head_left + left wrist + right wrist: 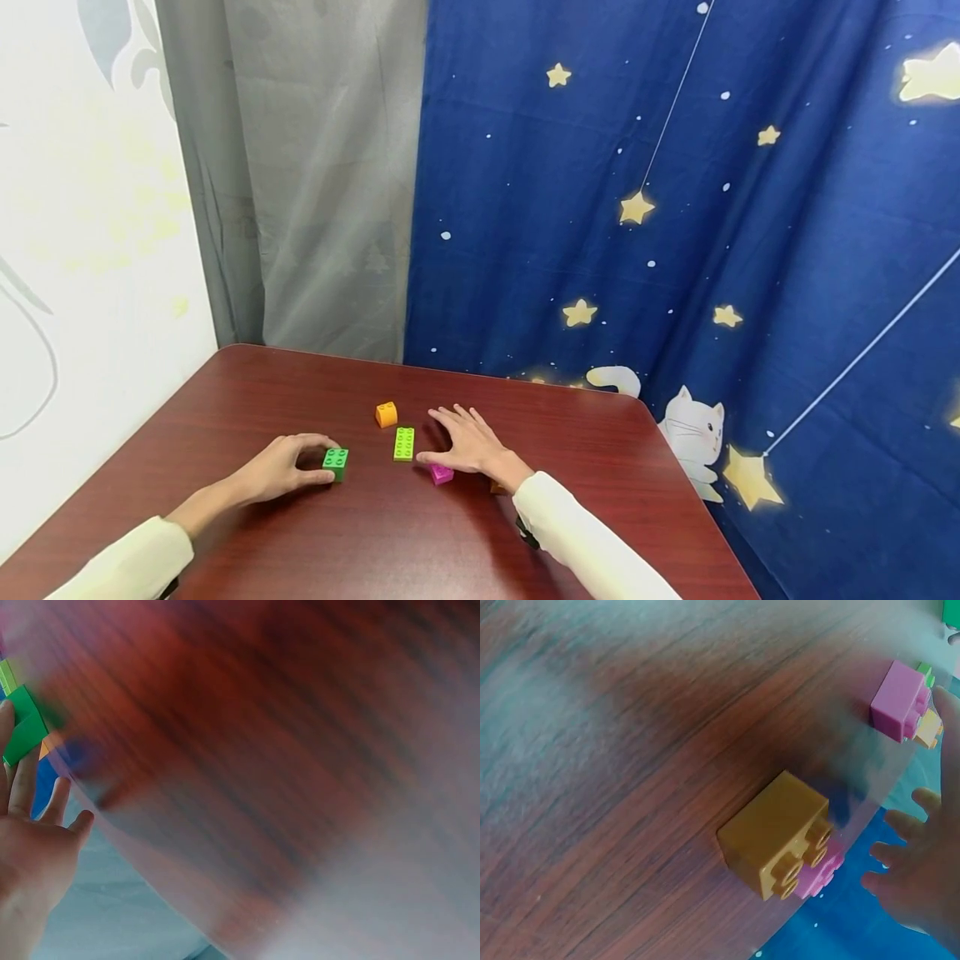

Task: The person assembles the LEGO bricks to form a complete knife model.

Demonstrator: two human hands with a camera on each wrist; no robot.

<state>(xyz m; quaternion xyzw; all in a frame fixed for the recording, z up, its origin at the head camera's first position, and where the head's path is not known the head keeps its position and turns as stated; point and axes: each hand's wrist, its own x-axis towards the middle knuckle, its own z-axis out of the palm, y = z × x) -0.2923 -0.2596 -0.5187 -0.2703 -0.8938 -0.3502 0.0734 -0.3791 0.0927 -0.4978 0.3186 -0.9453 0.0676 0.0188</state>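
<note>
My left hand [277, 468] pinches a green toy brick [335, 463] between thumb and fingers, at the left of the group. In the left wrist view the green brick [25, 724] shows beyond the fingers. My right hand [467, 442] has its fingers spread over the table, its thumb just above a magenta brick [441, 473]. That magenta brick [897, 701] is partly covered by the hand in the head view. A golden-brown brick [498, 487] peeks out under the right wrist; the right wrist view shows this brick [772, 829] whole, studs sideways.
Between the hands lies a long lime brick [404, 444], with an orange curved-top brick [386, 414] farther back. Behind the golden-brown brick is another pink brick [823, 871]. The dark red table [360, 550] ends at grey and blue curtains [525, 208].
</note>
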